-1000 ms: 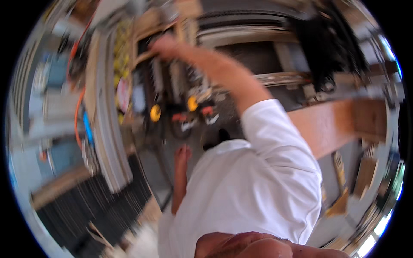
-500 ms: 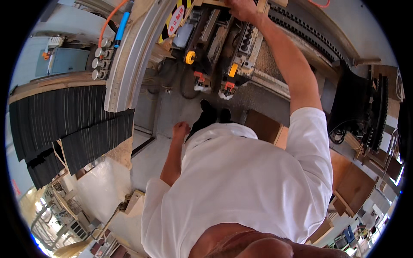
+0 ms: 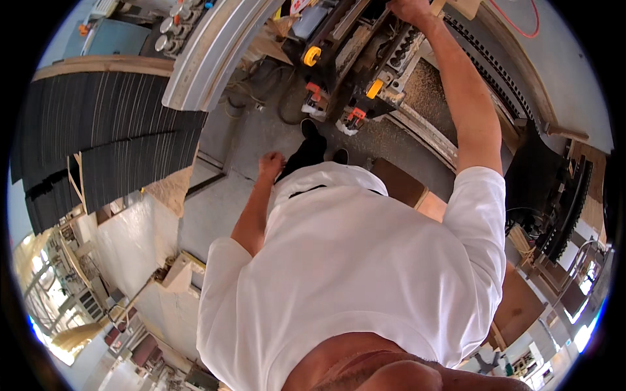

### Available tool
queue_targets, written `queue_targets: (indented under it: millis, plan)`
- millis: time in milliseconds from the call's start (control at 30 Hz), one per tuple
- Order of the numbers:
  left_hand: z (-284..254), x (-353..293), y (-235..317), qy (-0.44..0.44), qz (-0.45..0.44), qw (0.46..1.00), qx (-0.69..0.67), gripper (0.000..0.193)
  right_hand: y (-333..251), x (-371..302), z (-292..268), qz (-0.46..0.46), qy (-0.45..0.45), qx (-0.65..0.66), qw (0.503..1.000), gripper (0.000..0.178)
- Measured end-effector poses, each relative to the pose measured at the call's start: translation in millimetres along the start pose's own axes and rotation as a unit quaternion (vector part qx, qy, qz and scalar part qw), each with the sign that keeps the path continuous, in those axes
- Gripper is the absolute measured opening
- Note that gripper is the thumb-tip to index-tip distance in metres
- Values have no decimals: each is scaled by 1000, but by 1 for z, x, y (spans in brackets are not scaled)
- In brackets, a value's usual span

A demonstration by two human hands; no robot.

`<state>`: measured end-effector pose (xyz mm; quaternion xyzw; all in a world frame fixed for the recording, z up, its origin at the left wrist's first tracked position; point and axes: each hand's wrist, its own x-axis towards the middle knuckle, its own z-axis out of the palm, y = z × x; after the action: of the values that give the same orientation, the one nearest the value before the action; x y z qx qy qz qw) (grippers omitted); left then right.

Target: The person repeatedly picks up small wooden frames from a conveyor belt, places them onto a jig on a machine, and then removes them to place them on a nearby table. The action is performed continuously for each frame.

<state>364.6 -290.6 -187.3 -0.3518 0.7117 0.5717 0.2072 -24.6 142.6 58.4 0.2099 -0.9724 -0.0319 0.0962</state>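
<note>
My right arm stretches up and forward over a woodworking machine [image 3: 345, 72] with metal rails, yellow knobs and red-and-white end pieces. At the upper edge of the view, my right hand [image 3: 412, 9] is closed beside a strip of light wood [image 3: 437, 6]. Its fingertips are partly cut off, so what it grips cannot be made out. Beside my left hip hangs my left hand [image 3: 272, 163], fingers loosely curled and nothing visible in them. It touches no machine part.
Sawdust [image 3: 427, 91] lies inside the machine near my right forearm. A silver metal beam [image 3: 215, 55] runs along the left, above a stack of black-edged panels [image 3: 117, 124]. Brown boards [image 3: 399, 182] stand near my right side. Cables [image 3: 251, 91] lie on the floor under the machine.
The view has shifted, so the machine now sits higher and further right in it. My right arm stays stretched out over the machine, and my left hand still hangs at my side.
</note>
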Motion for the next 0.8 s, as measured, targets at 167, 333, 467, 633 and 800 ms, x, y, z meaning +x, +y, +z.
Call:
queue_targets:
  millis: [167, 333, 467, 633, 800]
  plan:
    - [-3, -3, -25, 13, -16, 1000, -8, 22, -3, 4, 1, 17, -16, 12, 1000, 24]
    - [-11, 5, -35, -6, -3, 997, 81, 22, -3, -1, -3, 6, -1, 21, 1000, 23]
    - [-32, 12, -50, -4, 333, 790, 516, 23, 0, 3, 2, 12, -21, -43, 999, 32]
    - [-30, 18, -56, -25, 150, 937, 314, 21, -1, 6, 10, -3, 5, -36, 999, 44]
    - [-27, 16, -44, -66, 69, 975, 199, 23, 2, -3, 10, 9, 56, 9, 998, 38]
